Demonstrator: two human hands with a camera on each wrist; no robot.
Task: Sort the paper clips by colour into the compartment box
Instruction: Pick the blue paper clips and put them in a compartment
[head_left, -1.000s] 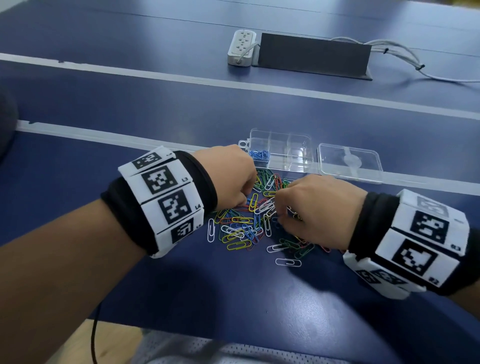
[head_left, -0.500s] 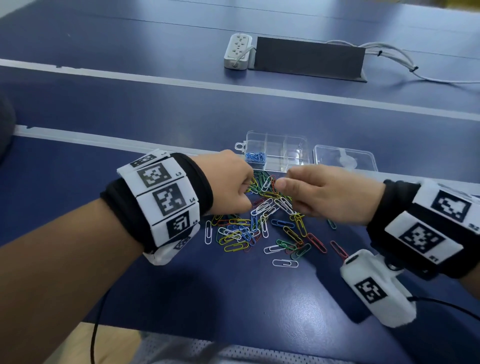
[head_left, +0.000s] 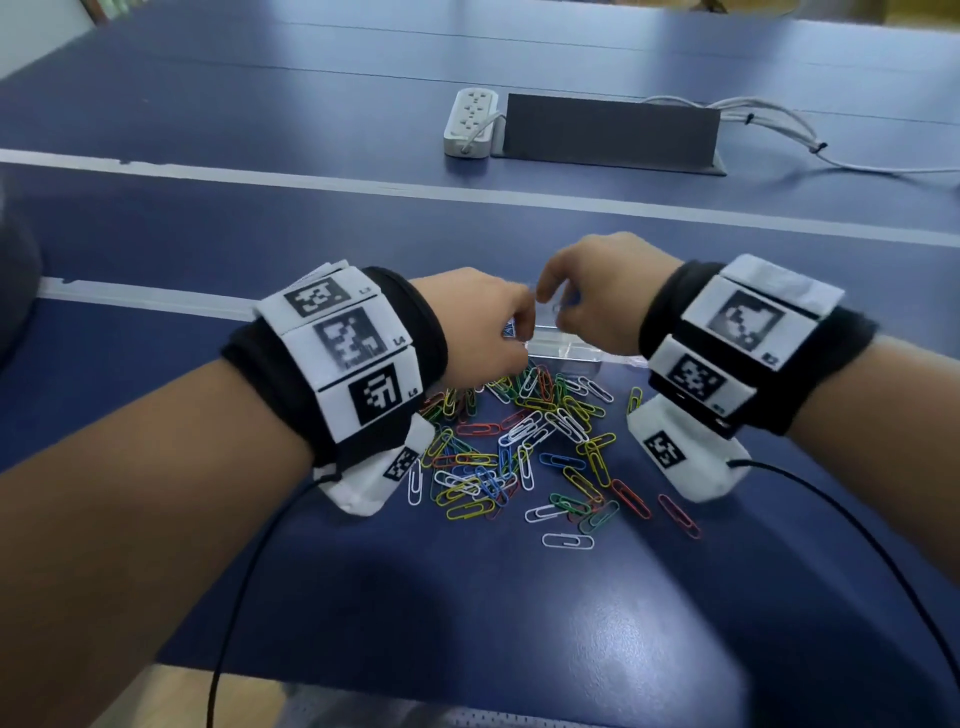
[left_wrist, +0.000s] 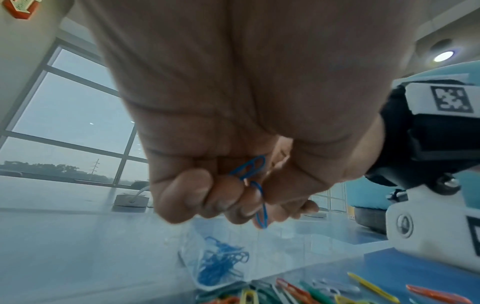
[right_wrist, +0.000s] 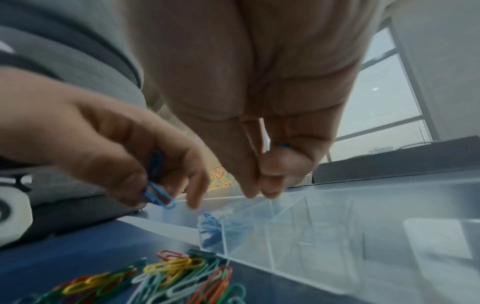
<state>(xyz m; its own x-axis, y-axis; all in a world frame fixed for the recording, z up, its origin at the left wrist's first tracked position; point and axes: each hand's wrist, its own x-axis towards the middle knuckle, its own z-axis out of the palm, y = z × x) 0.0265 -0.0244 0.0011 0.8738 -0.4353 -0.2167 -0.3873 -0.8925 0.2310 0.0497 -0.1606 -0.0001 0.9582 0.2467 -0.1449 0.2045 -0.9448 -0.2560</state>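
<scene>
A pile of mixed-colour paper clips (head_left: 524, 441) lies on the blue table in front of the clear compartment box (head_left: 563, 348), which my hands mostly cover in the head view. Its left end compartment holds blue clips (right_wrist: 215, 228). My left hand (head_left: 511, 325) hovers over that compartment, gripping a few blue clips (left_wrist: 250, 170) in curled fingers. My right hand (head_left: 550, 301) is just right of it above the box, thumb and fingers pinched together on one blue clip (right_wrist: 284, 145), of which only a tip shows.
A white power strip (head_left: 470, 122), a dark grey panel (head_left: 608, 132) and white cables (head_left: 779, 124) sit at the back of the table. Stray clips (head_left: 569, 540) lie nearer me. Black wires trail from both wrist cameras over the table's front edge (head_left: 467, 691).
My right hand has lifted off the pile and moved back over the box, pinching a blue clip. The left hand has moved from the pile's edge to above the blue compartment.
</scene>
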